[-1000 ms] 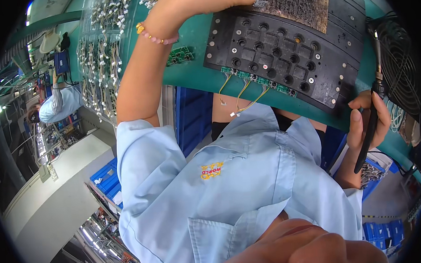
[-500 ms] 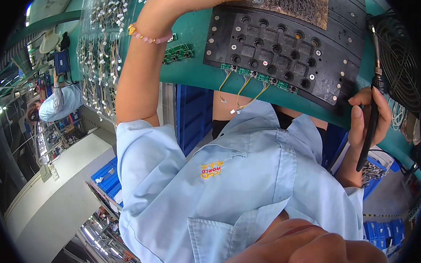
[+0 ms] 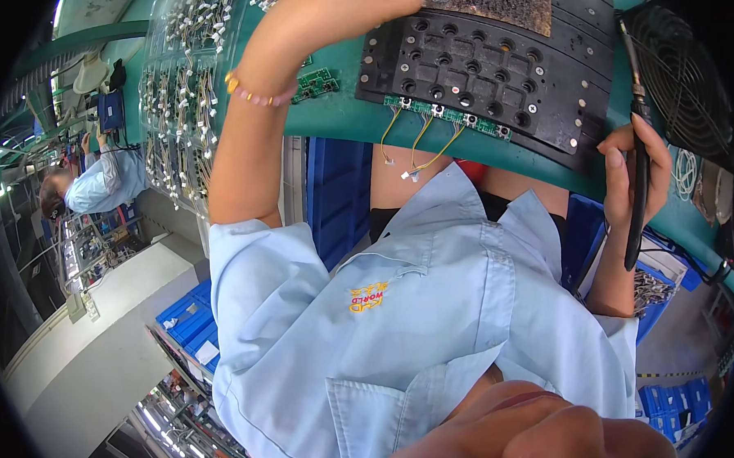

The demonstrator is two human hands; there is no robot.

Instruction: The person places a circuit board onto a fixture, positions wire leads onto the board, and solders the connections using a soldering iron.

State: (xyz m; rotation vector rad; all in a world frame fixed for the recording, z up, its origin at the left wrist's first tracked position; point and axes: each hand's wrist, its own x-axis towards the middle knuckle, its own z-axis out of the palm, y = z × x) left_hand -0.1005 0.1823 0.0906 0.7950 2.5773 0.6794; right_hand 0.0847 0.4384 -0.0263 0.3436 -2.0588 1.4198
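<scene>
My left hand (image 3: 378,2), its wrist in a pink bead bracelet, is at the top edge beside a worn brown plate (image 3: 488,9). Its fingers are curled together, partly cut off by the edge of view; what they pinch, if anything, is hidden. On the right, my right hand (image 3: 641,172) grips a soldering iron (image 3: 638,217) with a black handle, its metal shaft pointing away from me. Between the hands lies a black fixture block (image 3: 458,65) with rows of round recesses. Along its near edge sits a row of small green circuit boards (image 3: 448,117), with thin wires (image 3: 421,153) hanging from several.
Loose green circuit boards (image 3: 316,84) lie left of the fixture on the green bench (image 3: 338,120). Clear trays of wired connectors (image 3: 179,98) stand at far left. A black fan grille (image 3: 684,76) is at far right. A co-worker in light blue (image 3: 107,179) sits in the left background.
My left hand's fingers have curled in from a more stretched pose, and the hand has shifted slightly left. My right hand still holds the soldering iron. The view has shifted a little.
</scene>
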